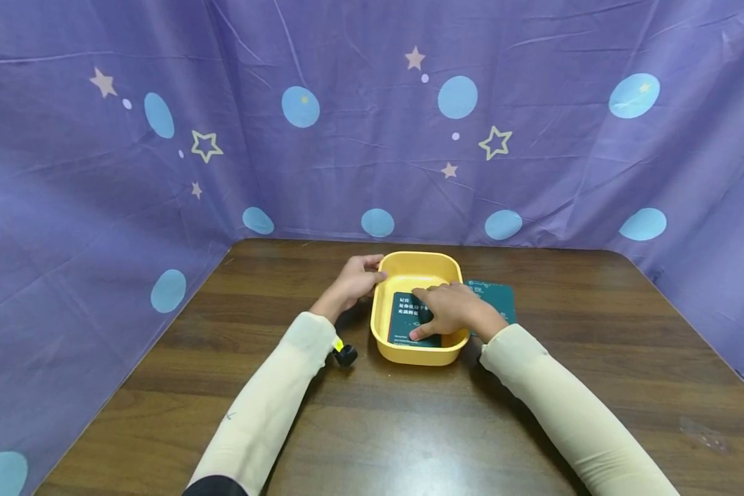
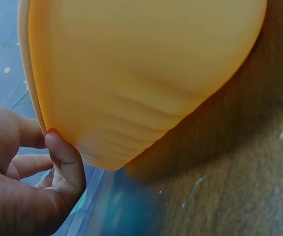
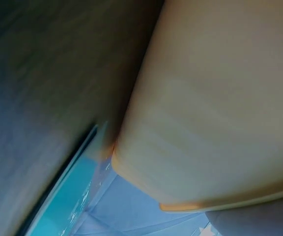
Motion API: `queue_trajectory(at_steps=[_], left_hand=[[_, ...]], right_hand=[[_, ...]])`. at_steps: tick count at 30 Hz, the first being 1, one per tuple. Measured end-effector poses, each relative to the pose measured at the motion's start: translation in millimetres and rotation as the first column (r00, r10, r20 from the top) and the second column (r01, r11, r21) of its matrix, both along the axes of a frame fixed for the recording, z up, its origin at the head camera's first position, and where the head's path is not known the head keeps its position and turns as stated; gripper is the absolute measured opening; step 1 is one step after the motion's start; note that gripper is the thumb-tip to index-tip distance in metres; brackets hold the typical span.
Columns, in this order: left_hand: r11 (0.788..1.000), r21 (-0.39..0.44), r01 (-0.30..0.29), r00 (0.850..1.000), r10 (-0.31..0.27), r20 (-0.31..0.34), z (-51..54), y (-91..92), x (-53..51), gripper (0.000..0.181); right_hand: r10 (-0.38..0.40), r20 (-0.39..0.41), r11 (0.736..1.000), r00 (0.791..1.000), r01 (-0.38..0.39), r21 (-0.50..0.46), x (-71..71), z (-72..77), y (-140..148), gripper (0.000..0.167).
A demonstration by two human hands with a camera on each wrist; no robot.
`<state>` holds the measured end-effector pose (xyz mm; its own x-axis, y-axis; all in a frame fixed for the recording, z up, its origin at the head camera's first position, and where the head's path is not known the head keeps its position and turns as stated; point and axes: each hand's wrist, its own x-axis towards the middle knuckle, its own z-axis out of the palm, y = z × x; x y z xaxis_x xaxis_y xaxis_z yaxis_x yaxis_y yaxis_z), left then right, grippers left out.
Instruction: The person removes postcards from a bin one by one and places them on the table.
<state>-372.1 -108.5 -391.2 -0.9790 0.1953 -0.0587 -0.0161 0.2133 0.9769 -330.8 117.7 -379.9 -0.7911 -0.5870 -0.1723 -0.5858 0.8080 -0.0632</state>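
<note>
A yellow tray [image 1: 418,355] sits on the table, its outer side [image 2: 131,59] large in the left wrist view and its pale wall [image 3: 205,108] filling much of the right wrist view. My left hand [image 1: 355,284] pinches the tray's left rim between thumb and fingers [image 2: 65,160]. Inside the tray lies a dark green booklet [image 1: 403,324] with white lettering. Reaching over the right rim, my right hand [image 1: 452,308] rests on it with fingers and thumb spread. A second green booklet [image 1: 501,300] lies against the tray's right side, its edge [image 3: 65,196] visible from the right wrist.
The brown wooden table [image 1: 595,331] extends around the tray. A small transparent scrap [image 1: 703,435] lies far to the right. Beyond the table hangs a purple patterned cloth [image 1: 372,151]. A small black device [image 1: 346,355] with a yellow tag is at my left wrist.
</note>
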Motion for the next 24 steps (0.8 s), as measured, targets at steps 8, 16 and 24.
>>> queue_trajectory(at_steps=[8,16,24], left_hand=[[1.000,0.005,0.000,1.000,0.000,0.001,0.4,-0.1,0.5,0.056],[1.000,0.007,-0.004,1.000,0.004,-0.010,-0.3,0.3,0.9,0.057],[1.000,0.014,-0.006,1.000,0.006,-0.018,-0.7,0.7,0.9,0.057]], right_hand=[[-0.012,-0.025,0.999,1.000,0.011,-0.049,-0.3,-0.2,-0.2,0.104],[-0.030,-0.066,0.984,0.997,0.018,-0.178,0.0,2.0,2.1,0.110],[-0.044,-0.072,0.958,0.996,0.022,-0.286,1.0,5.9,4.1,0.097]])
